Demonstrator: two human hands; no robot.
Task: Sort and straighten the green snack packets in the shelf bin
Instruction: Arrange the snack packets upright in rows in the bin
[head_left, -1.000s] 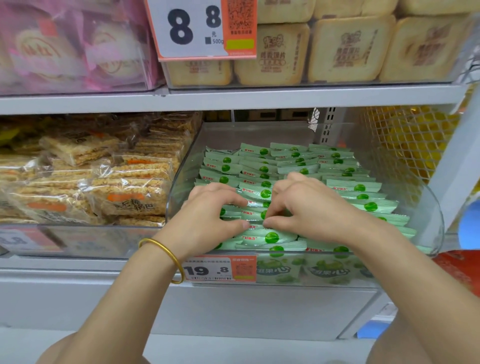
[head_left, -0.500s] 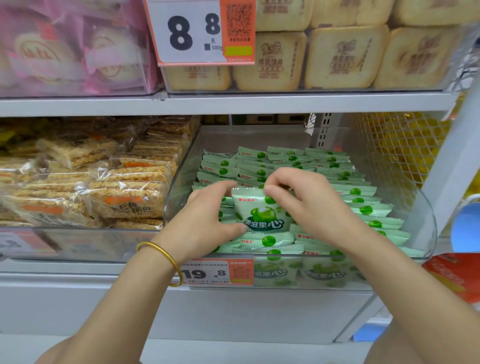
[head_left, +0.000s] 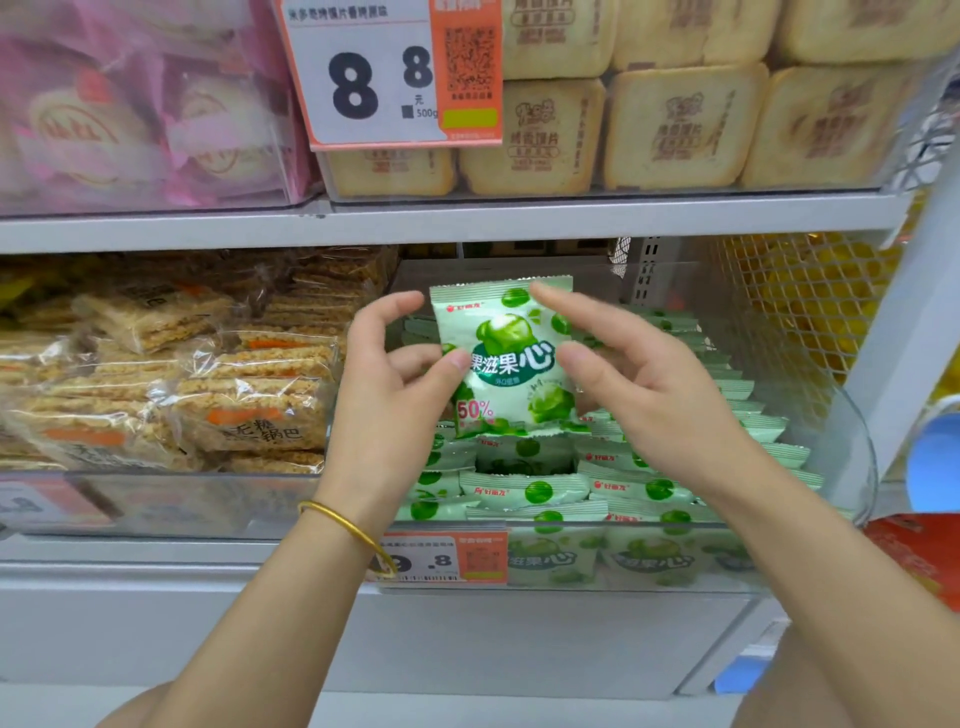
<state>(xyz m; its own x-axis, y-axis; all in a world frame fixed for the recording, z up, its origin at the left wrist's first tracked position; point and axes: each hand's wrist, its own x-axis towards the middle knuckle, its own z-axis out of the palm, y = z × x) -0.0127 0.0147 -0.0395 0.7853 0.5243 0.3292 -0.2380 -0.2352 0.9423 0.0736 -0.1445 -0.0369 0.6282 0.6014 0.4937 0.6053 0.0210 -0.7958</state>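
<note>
Left hand (head_left: 395, 384) pinches a green foil snack packet (head_left: 506, 358) at 9 o'clock; right hand (head_left: 649, 395), fingers loose, touches 3 o'clock.

Worn on the head, the lone wide-angle camera looks forward and slightly down at a grey metal store shelf (head_left: 467, 221), near enough to read a raised green-and-white plastic snack packet (head_left: 511, 332); the frame's edges seem bowed.

One raised packet (head_left: 506, 358) stands between the left hand (head_left: 387, 395) at its 9 o'clock and the right hand (head_left: 649, 395) at its 3 o'clock, above rowed packets (head_left: 639, 488) in the bin (head_left: 852, 467), with cracker packs (head_left: 249, 410) at the bin's 9 o'clock.
</note>
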